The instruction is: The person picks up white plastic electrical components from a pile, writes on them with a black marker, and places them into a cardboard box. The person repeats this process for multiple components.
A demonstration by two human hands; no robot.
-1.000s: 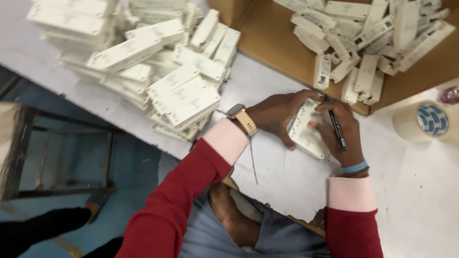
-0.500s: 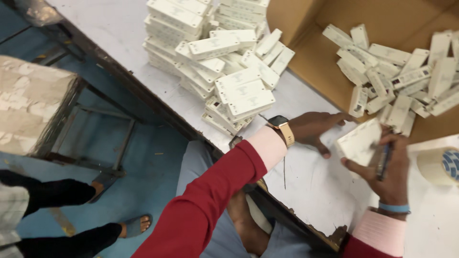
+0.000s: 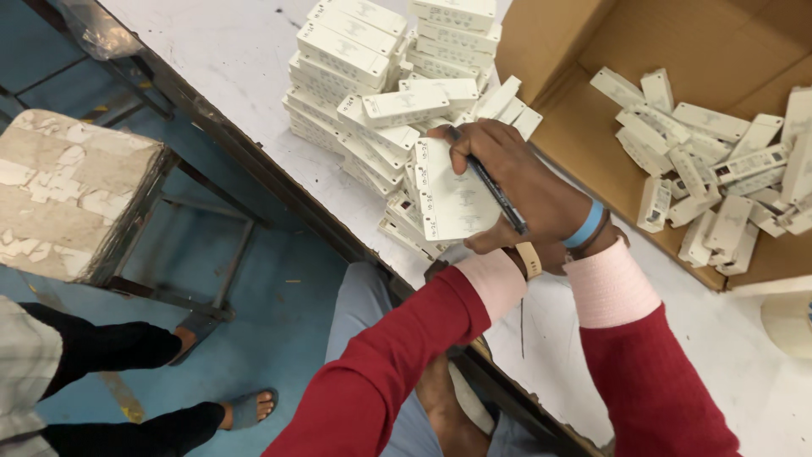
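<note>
The white worktop (image 3: 254,68) carries everything within arm's reach. At its far right an open cardboard box (image 3: 584,101) holds loose white plastic cases (image 3: 727,178) in a jumble, apart from the neat stack of cases (image 3: 372,76) at the left, likely to keep two lots separate. The right hand (image 3: 524,182) lies over a flat white case (image 3: 452,195) resting against the stack's near edge, thumb beneath and fingers across it, with a dark pen (image 3: 499,196) pinched between the fingers, so both stay in one grip. The left hand is hidden beneath the right; only its wrist (image 3: 507,271) shows, so I cannot tell its grip.
</note>
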